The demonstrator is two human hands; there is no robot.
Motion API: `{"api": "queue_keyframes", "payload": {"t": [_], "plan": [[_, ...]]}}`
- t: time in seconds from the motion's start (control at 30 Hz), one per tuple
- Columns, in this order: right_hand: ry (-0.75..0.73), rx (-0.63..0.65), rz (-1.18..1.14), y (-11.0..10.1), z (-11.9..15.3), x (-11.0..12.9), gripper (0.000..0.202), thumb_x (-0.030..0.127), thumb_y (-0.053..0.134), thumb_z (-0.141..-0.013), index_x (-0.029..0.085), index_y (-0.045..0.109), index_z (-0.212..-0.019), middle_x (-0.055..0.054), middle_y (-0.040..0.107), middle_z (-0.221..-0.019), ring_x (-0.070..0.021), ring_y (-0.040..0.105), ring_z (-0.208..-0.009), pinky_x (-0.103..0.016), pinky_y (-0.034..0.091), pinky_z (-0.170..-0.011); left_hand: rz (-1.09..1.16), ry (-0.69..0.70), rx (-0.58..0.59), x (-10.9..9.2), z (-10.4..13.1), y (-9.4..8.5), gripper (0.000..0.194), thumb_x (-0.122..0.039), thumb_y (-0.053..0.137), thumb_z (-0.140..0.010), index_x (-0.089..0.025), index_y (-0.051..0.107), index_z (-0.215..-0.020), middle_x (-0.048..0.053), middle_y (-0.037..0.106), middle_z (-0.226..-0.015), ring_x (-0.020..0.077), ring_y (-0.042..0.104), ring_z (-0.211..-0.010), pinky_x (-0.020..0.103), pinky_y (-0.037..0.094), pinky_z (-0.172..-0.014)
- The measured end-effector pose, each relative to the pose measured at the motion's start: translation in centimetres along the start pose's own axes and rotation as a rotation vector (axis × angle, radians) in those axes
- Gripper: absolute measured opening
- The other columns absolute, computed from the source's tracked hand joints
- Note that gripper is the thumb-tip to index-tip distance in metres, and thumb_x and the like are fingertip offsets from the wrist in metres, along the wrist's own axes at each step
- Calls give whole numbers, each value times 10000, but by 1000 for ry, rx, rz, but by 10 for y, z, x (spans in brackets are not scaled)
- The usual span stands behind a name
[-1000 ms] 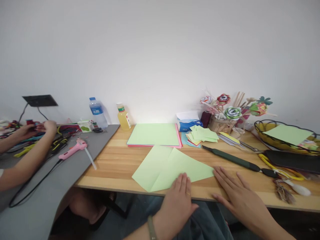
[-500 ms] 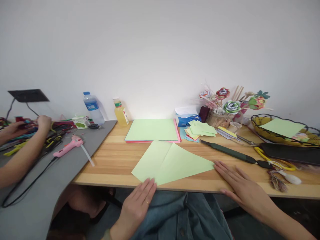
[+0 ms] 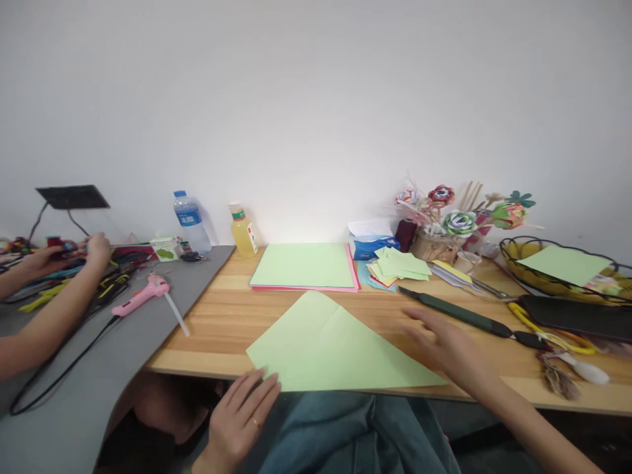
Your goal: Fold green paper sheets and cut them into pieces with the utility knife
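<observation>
A light green sheet of paper (image 3: 326, 352), partly folded with a crease slanting across it, lies at the front edge of the table. My left hand (image 3: 241, 411) rests flat on its lower left corner, fingers stretched out, a ring on one finger. Above the right part of the sheet hovers my right hand (image 3: 447, 345), blurred by motion, fingers apart and holding nothing. A dark green craft knife or similar long tool (image 3: 459, 313) lies just beyond that hand.
Behind the sheet is a stack of coloured paper (image 3: 303, 266). Small paper pieces (image 3: 402, 263), paper flowers (image 3: 459, 224) and a basket (image 3: 523, 270) stand to the right. On the left are a juice bottle (image 3: 243, 234), a pink glue gun (image 3: 141, 296) and a co-worker's hands (image 3: 96, 250).
My right hand has lifted off the sheet's right corner and moved left. The sheet has turned and shifted toward me; my left hand has slid left with its corner.
</observation>
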State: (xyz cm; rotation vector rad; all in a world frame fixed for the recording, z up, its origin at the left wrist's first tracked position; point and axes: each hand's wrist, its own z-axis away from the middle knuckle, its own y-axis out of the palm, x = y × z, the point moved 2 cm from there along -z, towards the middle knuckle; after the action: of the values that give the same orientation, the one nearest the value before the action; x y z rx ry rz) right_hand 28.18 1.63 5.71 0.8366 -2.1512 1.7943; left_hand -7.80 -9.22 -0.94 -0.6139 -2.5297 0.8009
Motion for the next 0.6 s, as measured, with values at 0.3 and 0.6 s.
{"api": "queue_keyframes", "payload": {"t": [0.3,0.6], "plan": [[-45,459,-378,73,-73,76,351,358,524,-851,180,507,-1153,-68,534,-1155,-184,555,-959,-405,472,-792,508,-574,-119,14,-17,-20,181,-160,574,-812,-188,614,-987,30,689,-809,140,661,-689,210,534,-639],[-57,560,-720,63,-66,78,504,362,558,-827,213,404,-1283,-99,421,-1325,-239,472,-1127,-472,404,-899,1043,-1078,-230,44,-103,-36,205,-269,716,-662,-167,597,-795,-5,682,-635,130,648,-602,185,524,-582]]}}
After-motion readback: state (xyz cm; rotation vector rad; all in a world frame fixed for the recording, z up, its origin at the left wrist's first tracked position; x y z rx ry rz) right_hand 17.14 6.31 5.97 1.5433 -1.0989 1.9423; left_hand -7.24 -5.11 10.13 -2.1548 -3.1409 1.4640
